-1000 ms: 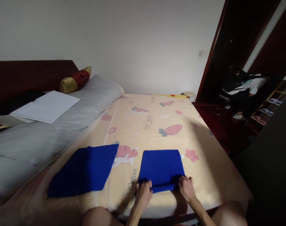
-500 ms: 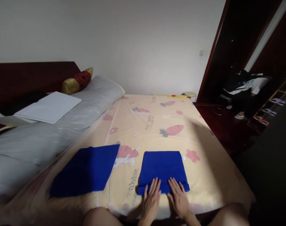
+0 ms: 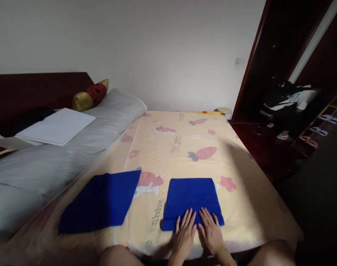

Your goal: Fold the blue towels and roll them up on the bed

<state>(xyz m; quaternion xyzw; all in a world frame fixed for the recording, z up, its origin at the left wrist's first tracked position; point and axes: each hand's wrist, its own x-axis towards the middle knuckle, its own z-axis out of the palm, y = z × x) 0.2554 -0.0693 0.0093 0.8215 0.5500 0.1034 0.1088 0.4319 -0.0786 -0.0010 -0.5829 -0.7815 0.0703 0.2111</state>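
A folded blue towel lies on the cream printed bedsheet close to the bed's near edge. My left hand and my right hand both rest flat on the towel's near edge, side by side, fingers stretched out and pointing away from me. A second blue towel, folded once and larger, lies to the left, untouched. My bare knees show at the bottom of the view.
A grey bolster runs along the left of the bed, with a white board and a red-gold cushion on it. A dark wooden door stands at right; a person crouches beyond it beside a shoe rack.
A second ago both hands gripped the towel's near edge. They then let go and lay flat on it. Since half a second ago they have slid slightly closer together.
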